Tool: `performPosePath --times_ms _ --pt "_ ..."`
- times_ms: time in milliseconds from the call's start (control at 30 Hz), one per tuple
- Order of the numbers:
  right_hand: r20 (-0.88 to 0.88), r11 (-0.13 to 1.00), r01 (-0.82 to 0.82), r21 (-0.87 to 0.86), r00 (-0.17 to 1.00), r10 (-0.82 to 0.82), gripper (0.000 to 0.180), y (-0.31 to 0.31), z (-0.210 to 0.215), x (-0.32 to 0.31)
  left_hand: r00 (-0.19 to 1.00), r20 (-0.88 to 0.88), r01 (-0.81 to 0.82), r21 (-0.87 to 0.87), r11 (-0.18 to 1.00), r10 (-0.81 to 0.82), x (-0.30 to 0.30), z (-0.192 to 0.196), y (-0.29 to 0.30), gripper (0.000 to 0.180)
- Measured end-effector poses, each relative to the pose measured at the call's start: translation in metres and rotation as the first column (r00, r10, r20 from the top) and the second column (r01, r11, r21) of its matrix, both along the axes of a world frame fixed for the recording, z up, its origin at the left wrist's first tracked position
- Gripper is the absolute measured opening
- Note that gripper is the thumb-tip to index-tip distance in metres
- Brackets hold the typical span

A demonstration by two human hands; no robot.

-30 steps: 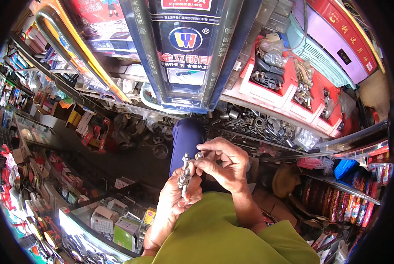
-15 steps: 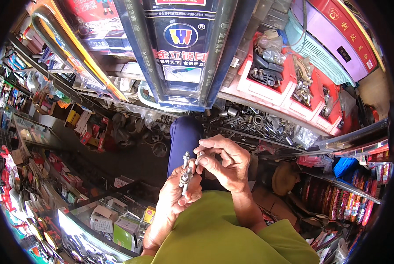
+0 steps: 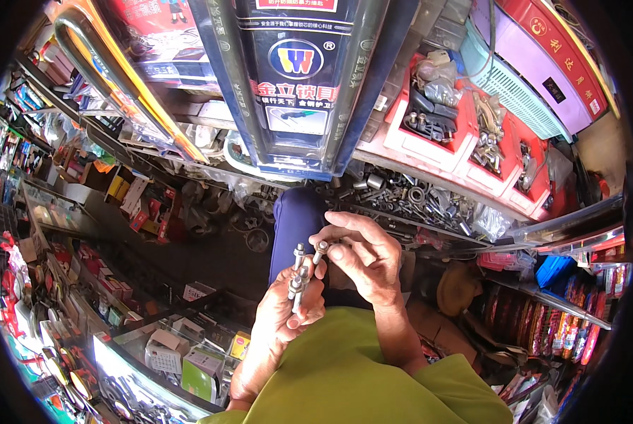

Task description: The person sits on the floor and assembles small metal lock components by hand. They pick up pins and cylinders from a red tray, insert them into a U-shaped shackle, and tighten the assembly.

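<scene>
My left hand [image 3: 281, 307] is closed around several silvery expansion bolts [image 3: 299, 284], their threaded ends and nuts sticking out at different angles. Right beside it, my right hand [image 3: 369, 261] has thumb and fingertips at another bolt [image 3: 320, 249], which tilts with its nut end up. That bolt's lower end comes close to the left fingers; whether it touches them I cannot make out. Both hands are in front of my green shirt [image 3: 344, 367], near my knee in dark blue trousers [image 3: 295, 226].
Ahead stands a shelf with red bins [image 3: 429, 145] of metal parts and a pile of loose hardware [image 3: 415, 194]. Packaged U-shaped locks [image 3: 295, 152] hang at the front. On the left are a glass counter [image 3: 143, 374] and small boxes [image 3: 164, 353]; coloured packets [image 3: 564, 318] line the right.
The bolt at my right fingertips has tipped, so its nut end shows more clearly. My right thumb has shifted slightly to the right. My left hand holds its bolts almost unchanged.
</scene>
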State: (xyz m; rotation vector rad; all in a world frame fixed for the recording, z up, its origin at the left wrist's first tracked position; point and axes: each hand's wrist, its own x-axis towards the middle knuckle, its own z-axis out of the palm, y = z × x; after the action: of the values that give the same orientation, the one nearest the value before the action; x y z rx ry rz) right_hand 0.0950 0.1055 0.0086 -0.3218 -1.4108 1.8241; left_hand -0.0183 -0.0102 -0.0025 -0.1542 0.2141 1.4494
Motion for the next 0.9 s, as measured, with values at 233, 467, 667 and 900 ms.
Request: performPosePath --times_ms 233,467,667,900 --pt "0.100 0.940 0.128 0.317 0.981 -0.167 0.051 -0.005 0.003 -0.010 0.998 -0.065 -0.029 -0.011 1.000 0.029 -0.001 -0.006 -0.005 0.026" --pt "-0.019 0.995 -0.077 0.065 0.997 0.078 0.036 -0.001 0.000 -0.004 1.000 -0.005 -0.019 0.005 1.000 0.019 -0.002 -0.002 -0.002 0.023" --pt "0.076 0.945 0.116 0.304 0.987 -0.145 0.038 -0.001 0.004 -0.012 0.998 -0.060 -0.031 -0.033 0.999 0.029 -0.002 0.002 -0.004 0.026" --pt "0.018 0.996 0.045 0.083 0.999 -0.047 0.030 -0.005 0.008 -0.008 0.992 -0.125 -0.006 -0.060 0.998 -0.002 -0.006 0.008 -0.001 0.026"
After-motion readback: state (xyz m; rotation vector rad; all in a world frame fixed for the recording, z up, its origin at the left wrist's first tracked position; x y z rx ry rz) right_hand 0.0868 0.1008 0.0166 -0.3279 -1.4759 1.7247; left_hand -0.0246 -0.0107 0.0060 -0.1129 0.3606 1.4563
